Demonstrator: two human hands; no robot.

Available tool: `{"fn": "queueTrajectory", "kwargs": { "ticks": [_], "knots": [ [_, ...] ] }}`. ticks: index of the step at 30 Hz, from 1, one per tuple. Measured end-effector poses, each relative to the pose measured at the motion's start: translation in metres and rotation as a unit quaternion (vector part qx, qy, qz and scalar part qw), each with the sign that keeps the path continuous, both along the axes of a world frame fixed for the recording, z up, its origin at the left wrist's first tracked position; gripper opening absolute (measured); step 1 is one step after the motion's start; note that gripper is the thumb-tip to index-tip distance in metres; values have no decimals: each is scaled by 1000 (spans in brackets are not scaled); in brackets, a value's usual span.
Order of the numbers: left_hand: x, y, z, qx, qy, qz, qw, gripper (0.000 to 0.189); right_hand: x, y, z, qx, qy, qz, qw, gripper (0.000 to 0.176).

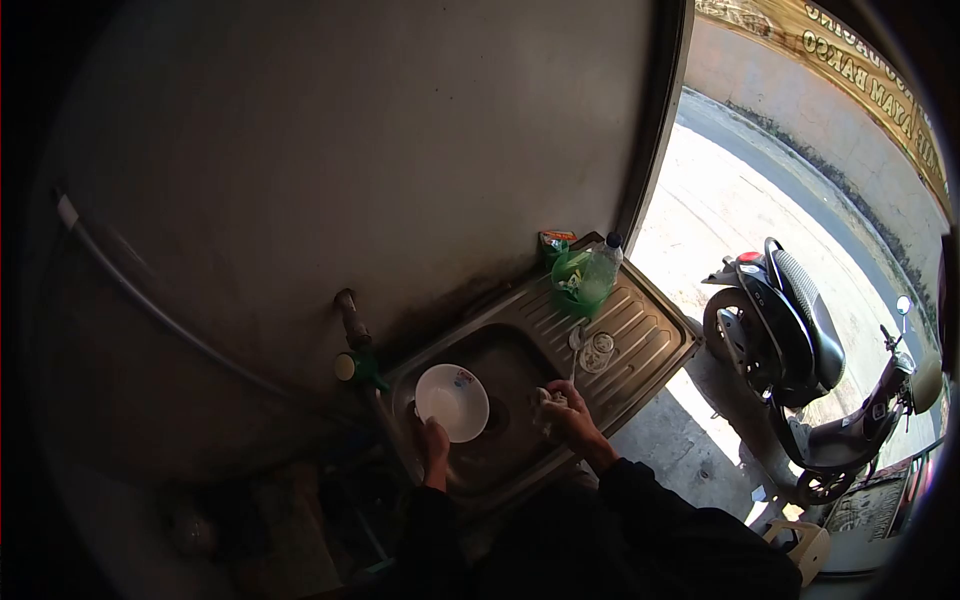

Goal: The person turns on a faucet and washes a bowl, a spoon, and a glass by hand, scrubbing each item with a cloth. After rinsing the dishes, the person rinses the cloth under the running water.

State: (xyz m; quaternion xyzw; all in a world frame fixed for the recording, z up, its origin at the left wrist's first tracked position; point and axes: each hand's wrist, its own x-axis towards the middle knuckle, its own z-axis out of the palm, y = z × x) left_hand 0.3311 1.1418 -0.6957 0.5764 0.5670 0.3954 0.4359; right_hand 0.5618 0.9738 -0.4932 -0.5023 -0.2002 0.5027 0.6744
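Observation:
A white bowl [455, 402] with a small coloured print inside is tilted over the metal sink [500, 345]. My left hand [434, 445] grips its lower left rim. To the right, my right hand [575, 418] is closed around a crumpled whitish scrubbing cloth [547, 400], apart from the bowl; whether it is a cloth or a sponge is hard to tell. Just beyond that hand, a spoon [575, 340] and a clear glass dish [597, 352] lie on the ribbed drainboard [650, 335].
A green tap [362, 370] projects from the wall at the sink's left. On the drainboard's far corner stand a green container [580, 285], a clear plastic bottle [603, 262] and a colourful packet [556, 241]. A grey hose [170, 315] hangs along the wall. Outside, a scooter [800, 340] is parked.

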Motion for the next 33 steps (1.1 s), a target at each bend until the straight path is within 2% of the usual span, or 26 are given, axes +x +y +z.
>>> {"fn": "queueTrajectory", "kwargs": {
  "ticks": [1, 3, 4, 5, 6, 8, 9, 10, 11, 12, 13, 14, 15, 16, 17, 18, 21, 22, 23, 25, 26, 27, 29, 30, 31, 33],
  "knots": [
    [-4, -7, 5, 4, 0, 2, 1000, 44, -8, 8, 12, 8, -10, 38, 999, 22],
    [4, -30, 32, -214, -153, 111, 958, 44, -22, 30, 21, 19, -33, 107, 994, 25],
    [11, -40, 41, -210, -150, 108, 960, 44, -30, 37, 22, 21, -53, 174, 983, 28],
    [19, -52, 48, -219, -240, 136, 936, 45, -39, 43, 19, 24, -51, 172, 983, 28],
    [26, -61, 57, -226, -329, 162, 902, 47, -45, 53, 12, 3, -189, 194, 962, 33],
    [43, -81, 81, -199, -347, 168, 901, 45, -51, 69, -19, 27, -465, 195, 863, 45],
    [46, -85, 87, -174, -364, 176, 898, 43, -56, 68, -23, 29, -466, 197, 862, 45],
    [42, -77, 73, -64, -268, 135, 952, 41, -61, 67, -27, 67, -571, 168, 801, 44],
    [39, -76, 69, -59, -271, 140, 951, 41, -65, 69, -30, 106, -666, 136, 726, 44],
    [41, -80, 103, -76, -321, 123, 936, 39, -72, 64, -23, 112, -667, 137, 724, 44],
    [41, -82, 123, -94, -370, 105, 918, 37, -78, 53, -5, 174, -599, 267, 734, 40],
    [21, -63, 70, -203, -472, 44, 857, 38, -80, 46, 4, 231, -518, 390, 726, 36],
    [25, -69, 104, -199, -474, 43, 857, 38, -74, 48, 7, 234, -520, 389, 724, 36],
    [33, -87, 171, -98, -389, 74, 913, 39, -64, 49, 10, 257, -624, 373, 637, 38],
    [35, -99, 206, 4, -294, 105, 950, 40, -58, 46, 7, 274, -714, 351, 541, 40],
    [32, -95, 200, 1, -277, 100, 956, 44, -54, 52, -28, 185, -728, 298, 589, 43],
    [31, -78, 169, 1, -300, 165, 940, 34, -84, 46, -25, 114, -769, 271, 568, 52],
    [43, -97, 226, -85, -377, 146, 911, 34, -95, 46, -27, 140, -700, 310, 628, 49],
    [39, -96, 223, -83, -378, 144, 911, 34, -92, 44, -29, 141, -702, 307, 627, 49],
    [15, -85, 200, -260, -395, 5, 881, 35, -82, 43, -7, 195, -740, 359, 535, 43],
    [-4, -82, 174, 17, -185, -147, 972, 34, -66, 44, -10, 276, -757, 300, 510, 36],
    [-5, -66, 163, 20, -184, -147, 972, 34, -59, 51, -1, 278, -758, 298, 509, 36],
    [-7, -53, 148, -179, -432, -42, 883, 36, -52, 51, 8, 195, -769, 275, 544, 34],
    [4, -60, 165, -200, -486, -4, 850, 36, -62, 53, 6, 136, -807, 274, 505, 35],
    [15, -72, 181, -201, -484, -7, 852, 36, -80, 50, -2, 134, -806, 272, 508, 35],
    [38, -88, 203, -53, -349, 58, 934, 38, -100, 50, -13, 158, -763, 240, 578, 31]
  ]
}}
